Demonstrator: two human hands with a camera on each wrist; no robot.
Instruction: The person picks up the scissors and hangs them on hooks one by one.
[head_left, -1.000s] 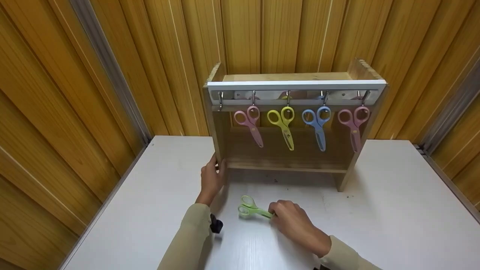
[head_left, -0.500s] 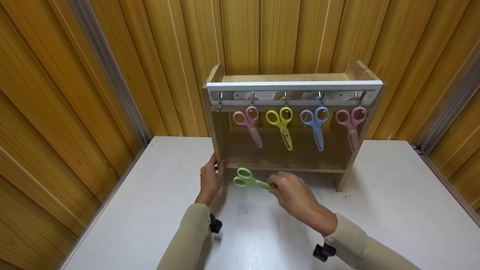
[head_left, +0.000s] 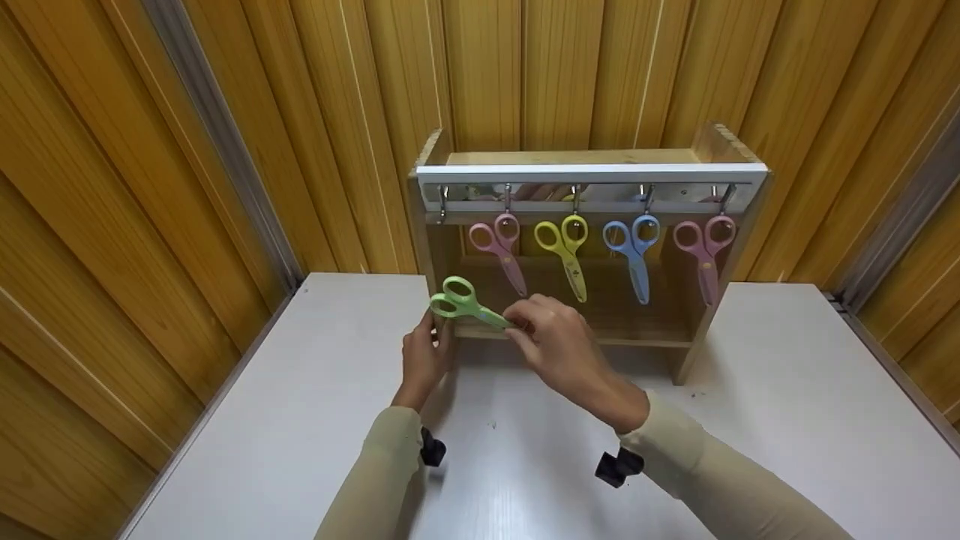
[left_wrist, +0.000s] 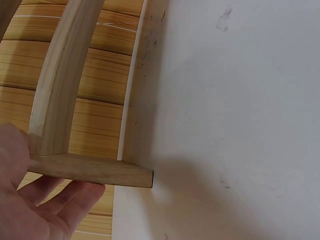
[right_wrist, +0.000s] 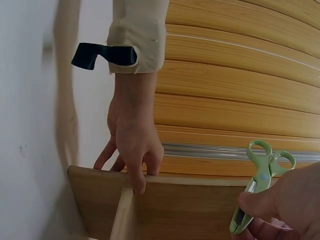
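Observation:
Green scissors [head_left: 459, 300] are pinched by the blade end between the thumb and fingers of my right hand [head_left: 559, 349], handles pointing up and left. They are raised in front of the lower left of a wooden rack [head_left: 570, 339]. In the right wrist view the green scissors [right_wrist: 262, 172] show their finger loops uppermost. My left hand [head_left: 424, 360] grips the rack's left side panel near its foot, with the thumb on the inner face and fingers on the outer face. In the left wrist view that panel [left_wrist: 95, 169] lies between thumb and fingers of the left hand [left_wrist: 35, 205].
A metal rail [head_left: 592, 171] with hooks spans the rack's top. Pink scissors [head_left: 499, 244], yellow scissors [head_left: 566, 251], blue scissors [head_left: 636, 251] and more pink scissors [head_left: 705, 251] hang there. The leftmost hook [head_left: 442, 204] holds nothing. Wood-panelled walls [head_left: 360, 135] surround the white table [head_left: 337, 352].
My right hand has lifted the green scissors off the table and carried them up and to the left, toward the rack's left side. My left hand keeps its grip on the panel.

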